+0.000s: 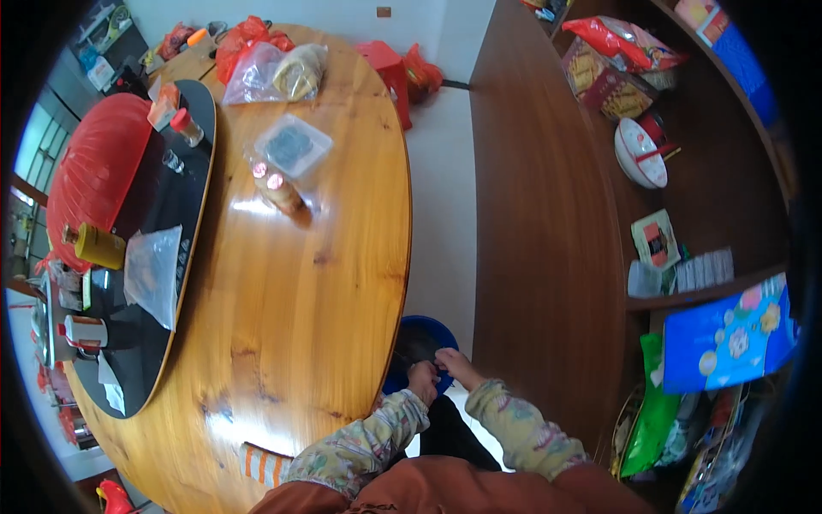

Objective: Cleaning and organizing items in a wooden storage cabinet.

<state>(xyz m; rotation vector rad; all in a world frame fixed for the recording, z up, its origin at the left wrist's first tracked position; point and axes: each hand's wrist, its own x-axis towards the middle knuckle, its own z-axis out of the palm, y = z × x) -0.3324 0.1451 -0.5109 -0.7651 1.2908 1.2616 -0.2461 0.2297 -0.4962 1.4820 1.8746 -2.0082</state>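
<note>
My left hand [422, 380] is over a blue plastic bucket [454, 334], its fingers curled. Close beside it, my right hand [457, 363] has bent fingers above the same bucket. A small pale bit shows between the hands, too small to name, and whether either hand grips it is unclear. Dark contents fill the bucket's inside, partly hidden by the hands. The bucket stands on the pale floor, just off the edge of a round wooden table [308, 276]. Patterned sleeves cover both forearms.
On the table are two small bottles [277, 189], a clear plastic tray [294, 146] and plastic bags [276, 74]. A black turntable [144, 366] carries a red dome cover [96, 173] and a yellow bottle [99, 247]. At right stands a brown wooden cabinet [546, 244] with a bowl [640, 153].
</note>
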